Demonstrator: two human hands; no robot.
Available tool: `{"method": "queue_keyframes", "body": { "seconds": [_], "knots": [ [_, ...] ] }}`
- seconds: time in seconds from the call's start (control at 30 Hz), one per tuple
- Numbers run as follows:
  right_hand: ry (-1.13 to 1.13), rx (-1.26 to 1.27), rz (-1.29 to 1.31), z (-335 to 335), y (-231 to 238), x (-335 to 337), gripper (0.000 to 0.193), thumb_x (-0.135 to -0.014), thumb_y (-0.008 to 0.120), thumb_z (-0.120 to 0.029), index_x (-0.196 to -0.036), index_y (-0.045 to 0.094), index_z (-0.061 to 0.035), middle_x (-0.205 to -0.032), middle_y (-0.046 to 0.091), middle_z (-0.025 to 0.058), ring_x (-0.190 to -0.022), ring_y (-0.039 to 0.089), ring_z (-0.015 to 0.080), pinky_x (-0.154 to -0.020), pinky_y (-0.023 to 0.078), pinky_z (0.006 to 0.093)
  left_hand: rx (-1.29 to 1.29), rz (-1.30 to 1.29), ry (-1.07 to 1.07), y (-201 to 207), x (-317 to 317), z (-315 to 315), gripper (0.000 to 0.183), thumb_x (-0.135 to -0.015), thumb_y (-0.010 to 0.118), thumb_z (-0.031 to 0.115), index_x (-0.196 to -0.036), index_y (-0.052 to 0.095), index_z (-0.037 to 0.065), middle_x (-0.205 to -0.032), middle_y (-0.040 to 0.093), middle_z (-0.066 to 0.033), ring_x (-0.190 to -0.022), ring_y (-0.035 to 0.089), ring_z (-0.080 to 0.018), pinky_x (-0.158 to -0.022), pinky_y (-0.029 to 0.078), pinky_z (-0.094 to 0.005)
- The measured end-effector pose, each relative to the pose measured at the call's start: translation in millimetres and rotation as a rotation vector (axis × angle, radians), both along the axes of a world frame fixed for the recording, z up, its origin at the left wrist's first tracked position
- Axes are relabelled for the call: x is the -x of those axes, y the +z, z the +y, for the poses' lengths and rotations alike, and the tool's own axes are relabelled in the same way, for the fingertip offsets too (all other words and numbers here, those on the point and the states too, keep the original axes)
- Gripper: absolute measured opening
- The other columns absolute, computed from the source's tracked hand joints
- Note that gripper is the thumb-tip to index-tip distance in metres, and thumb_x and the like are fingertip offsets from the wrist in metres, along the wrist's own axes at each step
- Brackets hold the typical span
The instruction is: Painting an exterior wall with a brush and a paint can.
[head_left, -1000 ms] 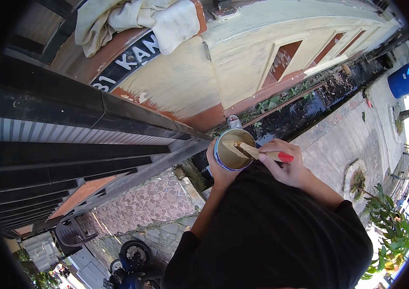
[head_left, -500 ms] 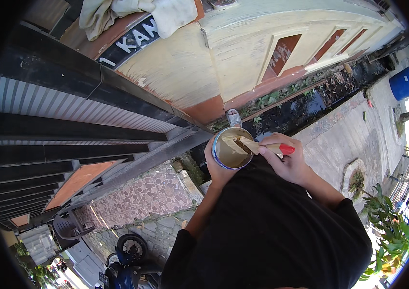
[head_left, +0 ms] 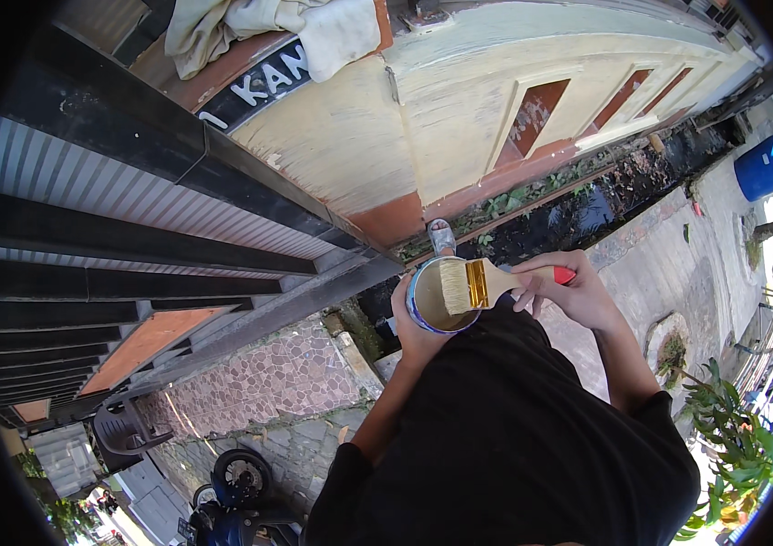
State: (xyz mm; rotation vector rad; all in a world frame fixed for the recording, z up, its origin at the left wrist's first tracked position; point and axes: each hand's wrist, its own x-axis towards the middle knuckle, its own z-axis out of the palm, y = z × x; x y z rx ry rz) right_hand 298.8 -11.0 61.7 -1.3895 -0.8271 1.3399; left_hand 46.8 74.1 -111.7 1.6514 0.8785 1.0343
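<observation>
My left hand (head_left: 412,338) is wrapped round a round paint can (head_left: 427,318) with a blue rim and cream paint inside. In my right hand (head_left: 578,293) is a paintbrush (head_left: 498,281) with a wooden handle, a red handle end and a gold-coloured metal band. Its pale bristles (head_left: 454,288) lie over the can's opening, flat side turned up. Whether they touch the paint or the rim I cannot tell. Beyond the can, a foot in a grey sandal (head_left: 441,237) shows.
Ahead stands a cream wall (head_left: 341,136) with streaky paint and brown recessed panels. A dark water ditch (head_left: 578,214) runs along its foot. Black metal bars (head_left: 132,237) fill the left side. A blue barrel (head_left: 765,167) stands far right; a motorcycle (head_left: 239,496) is at lower left.
The brush has come up out of the can and turned, so its broad bristles and metal band now show. My right hand has shifted slightly right; the left still holds the can.
</observation>
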Motion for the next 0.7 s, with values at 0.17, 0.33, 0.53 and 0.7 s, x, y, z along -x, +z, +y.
{"method": "queue_keyframes", "body": {
  "seconds": [0.17, 0.33, 0.53, 0.7],
  "knots": [
    [0.231, 0.113, -0.201, 12.9, 17.6, -29.9, 0.027, -0.098, 0.08, -0.007, -0.121, 0.079, 0.0058, -0.09, 0.08, 0.0104, -0.073, 0.074, 0.0135, -0.06, 0.059, 0.0273, -0.026, 0.094, -0.01, -20.0, 3.4, 4.9, 0.126, -0.061, 0.109, 0.023, -0.156, 0.029, 0.001, -0.15, 0.055, -0.0195, -0.138, 0.059, -0.0296, -0.117, 0.048, -0.0435],
    [0.338, 0.145, -0.328, 25.2, 23.1, -43.9, 0.028, -0.091, 0.087, -0.008, -0.118, 0.083, 0.0004, -0.086, 0.08, 0.0073, -0.067, 0.069, 0.0088, -0.059, 0.055, 0.0262, -0.133, 0.118, 0.004, -29.0, 3.4, 8.3, 0.119, -0.061, 0.108, 0.027, -0.153, 0.038, 0.003, -0.148, 0.055, -0.0215, -0.138, 0.057, -0.0366, -0.117, 0.046, -0.0466],
    [0.337, 0.107, -0.347, 29.9, 25.6, -44.2, 0.022, -0.092, 0.086, -0.008, -0.112, 0.083, 0.0018, -0.083, 0.078, 0.0073, -0.071, 0.07, 0.0088, -0.063, 0.055, 0.027, -0.157, 0.111, 0.015, -24.7, 0.5, 10.8, 0.112, -0.062, 0.107, 0.027, -0.151, 0.042, 0.004, -0.146, 0.057, -0.0222, -0.137, 0.058, -0.0388, -0.117, 0.045, -0.0481],
    [0.245, 0.027, -0.319, 32.2, 19.8, -32.4, 0.015, -0.094, 0.082, -0.005, -0.107, 0.081, 0.0039, -0.089, 0.078, 0.0079, -0.075, 0.071, 0.0098, -0.068, 0.057, 0.0255, -0.065, -0.045, -0.052, -6.0, -9.8, 8.1, 0.121, -0.064, 0.108, 0.025, -0.154, 0.031, 0.0, -0.146, 0.059, -0.0198, -0.133, 0.063, -0.0284, -0.115, 0.05, -0.0427]
  ]
}}
